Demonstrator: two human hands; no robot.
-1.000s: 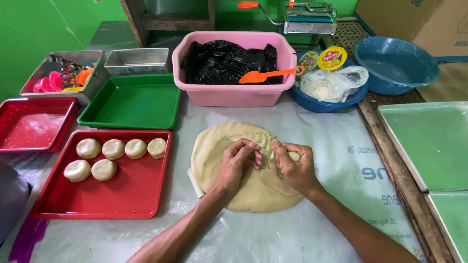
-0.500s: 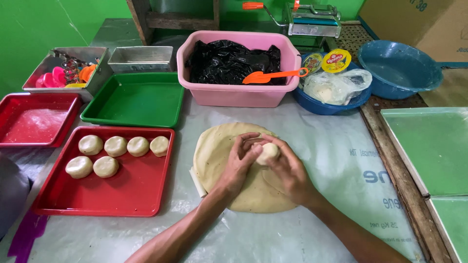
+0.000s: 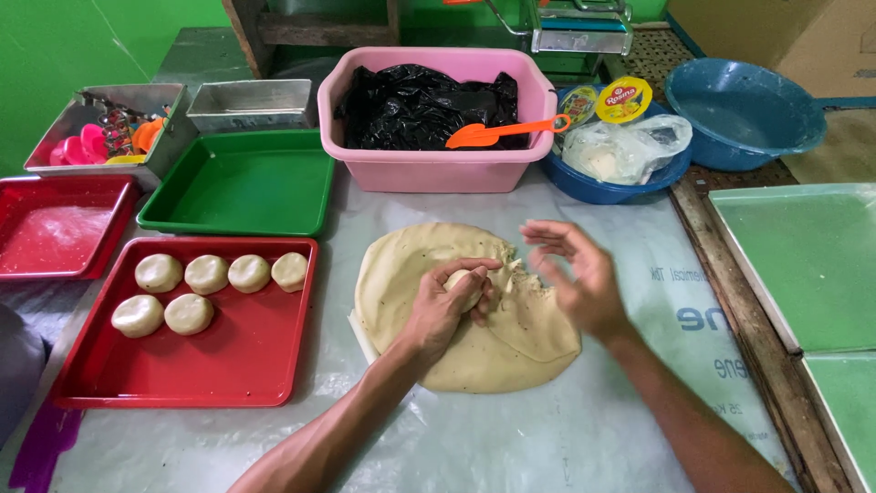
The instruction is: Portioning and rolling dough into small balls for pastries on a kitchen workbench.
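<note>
A large flat sheet of pale dough (image 3: 429, 274) lies on the plastic-covered table. My left hand (image 3: 445, 306) is curled over a small lump of dough (image 3: 460, 281) at the sheet's middle, beside a torn edge. To the right, my right hand (image 3: 575, 274) hovers just above the sheet's right side, fingers spread and holding nothing. Left of the sheet stands a red tray (image 3: 228, 365) carrying several round dough balls (image 3: 207, 273).
Behind the dough stands a pink tub (image 3: 438, 169) with a black bag and an orange spatula (image 3: 497, 133). An empty green tray (image 3: 242, 183), a second red tray (image 3: 55, 233), metal tins, a blue bowl (image 3: 744, 114) and pale green trays (image 3: 812, 265) ring the work area.
Both hands were pinching a piece from the sheet together. Now my right hand has let go and lifted to the right, while my left hand keeps the lump.
</note>
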